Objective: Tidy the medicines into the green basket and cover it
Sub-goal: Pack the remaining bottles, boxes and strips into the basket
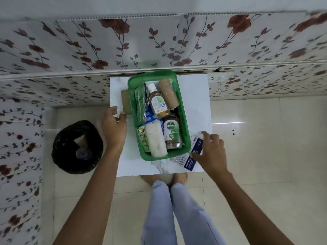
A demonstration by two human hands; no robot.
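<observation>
Right hand fingers: the right hand (210, 151) lies at 4 o'clock from the green basket (186, 145), fingers loosely spread and curved down onto a dressing packet (192, 160); whether they pinch it I cannot tell.
Left hand fingers: the left hand (113, 128) sits at 9 o'clock from the basket, fingers slightly parted and not gripping anything, thumb tip just beside a brown cardboard roll (126, 101) lying outside the basket's left wall.
Dressing packet: flat on the white table (194, 103), white and dark blue, partly under the right hand, touching the basket's near right corner.
Green basket: uncovered, set slantwise in the middle of the table.
Basket, 12 o'clock end: a small brown bottle with white cap (157, 101), a brown cardboard tube (169, 94) to its right, a green blister strip (140, 103) along the left wall.
Basket, 6 o'clock end: a Dettol bottle (171, 131) at right, a white gauze roll (156, 140) beside it, a gold blister strip (143, 137) at left.
Basket, middle: a blue packet (150, 117), mostly hidden.
Floor, 8 o'clock: a bin lined with a black bag (77, 147).
</observation>
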